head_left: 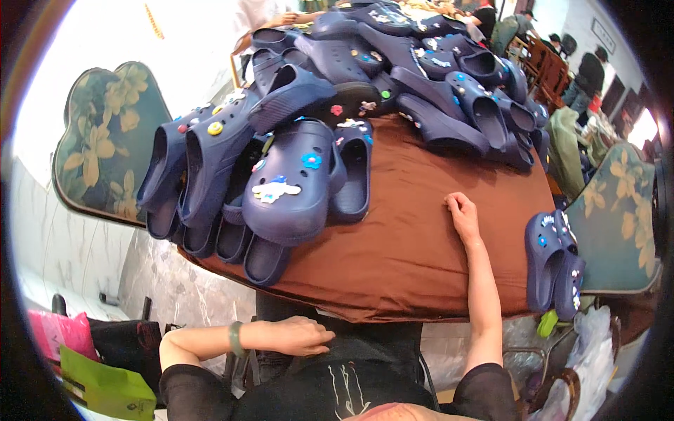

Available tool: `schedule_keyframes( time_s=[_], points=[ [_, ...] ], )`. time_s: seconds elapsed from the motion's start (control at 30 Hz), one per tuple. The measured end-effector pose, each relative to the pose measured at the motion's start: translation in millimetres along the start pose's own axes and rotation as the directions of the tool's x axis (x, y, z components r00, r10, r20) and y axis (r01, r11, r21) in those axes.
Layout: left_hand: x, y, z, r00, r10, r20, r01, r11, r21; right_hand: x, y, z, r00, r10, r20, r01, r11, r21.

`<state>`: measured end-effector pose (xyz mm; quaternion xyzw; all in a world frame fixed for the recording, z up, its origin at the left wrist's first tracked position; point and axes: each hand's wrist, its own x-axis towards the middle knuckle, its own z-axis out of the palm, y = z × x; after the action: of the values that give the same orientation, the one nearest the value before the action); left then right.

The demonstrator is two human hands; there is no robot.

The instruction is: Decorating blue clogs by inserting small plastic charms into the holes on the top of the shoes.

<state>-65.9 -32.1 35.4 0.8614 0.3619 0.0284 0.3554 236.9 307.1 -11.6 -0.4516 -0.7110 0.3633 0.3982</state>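
My right hand [463, 214] rests on the brown tablecloth [414, 238], fingers curled loosely, holding nothing. My left hand [298, 335] lies flat against my lap below the table edge, fingers apart and empty; a green band circles that wrist. A heap of navy blue clogs [295, 179] with small coloured charms lies on the table to the left of my right hand. The nearest clog [353, 175] lies about a hand's width from my right hand.
More navy clogs [435, 77] pile up across the far side of the table. A pair of clogs [554, 263] stands on a floral-cushioned chair [618, 217] at right. Another floral chair [105, 140] is at left. Pink and green bags [91, 372] sit lower left. People sit far right.
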Motion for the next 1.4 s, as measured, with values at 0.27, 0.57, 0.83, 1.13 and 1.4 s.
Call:
schedule_keyframes(
  time_s=[0.27,0.57,0.83,1.13,1.4],
  points=[
    [48,-60,55,0.999,-0.04,0.008,0.04,0.996,-0.074,-6,-4,4,0.997,-0.056,-0.051,0.05,0.994,-0.101],
    [95,-88,84,0.969,0.246,-0.003,-0.213,0.847,0.487,-21,0,-9,0.986,-0.143,-0.087,0.114,0.955,-0.274],
    [104,-77,82,0.991,0.001,0.135,-0.021,0.989,0.147,-55,-27,-55,0.95,-0.281,0.135,0.3,0.711,-0.636],
    [69,-74,73,0.994,0.061,0.092,-0.053,0.995,-0.089,-178,-60,-262,0.964,-0.196,-0.181,-0.111,0.323,-0.94],
    [74,-27,44,0.98,-0.083,0.179,0.081,0.997,0.016,-156,19,-220,0.945,0.043,-0.325,-0.288,0.582,-0.76]
  ],
)
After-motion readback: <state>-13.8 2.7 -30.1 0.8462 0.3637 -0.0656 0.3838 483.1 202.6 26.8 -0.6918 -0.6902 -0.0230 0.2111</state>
